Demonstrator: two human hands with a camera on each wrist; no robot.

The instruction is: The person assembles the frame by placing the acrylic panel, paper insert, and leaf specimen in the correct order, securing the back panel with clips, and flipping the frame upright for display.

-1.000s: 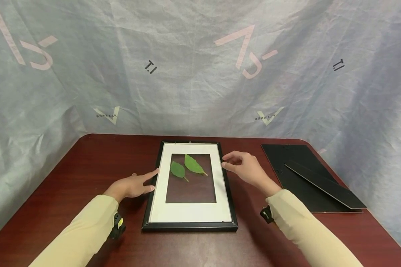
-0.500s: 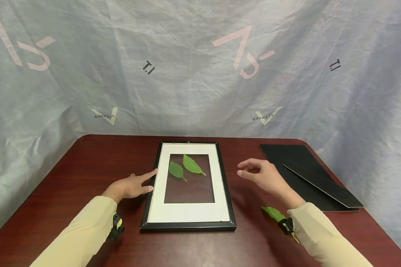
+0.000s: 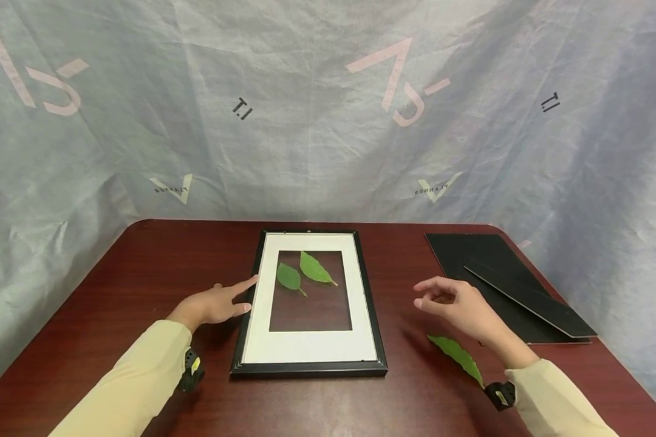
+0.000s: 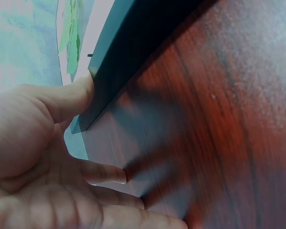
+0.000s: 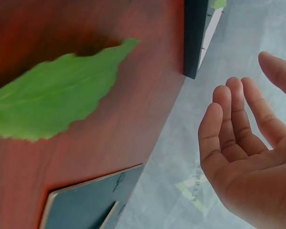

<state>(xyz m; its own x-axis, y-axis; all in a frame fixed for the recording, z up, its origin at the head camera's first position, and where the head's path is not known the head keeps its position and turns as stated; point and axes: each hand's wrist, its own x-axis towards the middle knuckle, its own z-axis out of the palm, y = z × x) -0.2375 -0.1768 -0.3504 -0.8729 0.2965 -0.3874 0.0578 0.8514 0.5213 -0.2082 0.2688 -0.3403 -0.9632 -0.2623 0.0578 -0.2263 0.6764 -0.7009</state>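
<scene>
A black picture frame (image 3: 308, 369) with a white mat (image 3: 308, 347) lies face-side flat on the table. Two green leaves, a darker one (image 3: 288, 276) and a lighter one (image 3: 314, 269), lie in the mat's window. At the frame's left side rests my left hand (image 3: 214, 304), index finger and thumb at the edge; the left wrist view shows the thumb against the black rim (image 4: 115, 57). My right hand (image 3: 464, 306) hovers right of the frame, fingers loosely bent and holding nothing. Below it on the table lies a third green leaf (image 3: 458, 356), large in the right wrist view.
Towards the right table edge lies a black backing board (image 3: 464, 249) with a folded-up stand flap (image 3: 530, 300). The dark red wooden table (image 3: 158, 261) reaches back to a grey cloth backdrop (image 3: 311, 121) with printed letters.
My right hand has moved away from the frame's right edge, to the right and nearer to me. The third leaf has come into view under that arm. My left hand stays put.
</scene>
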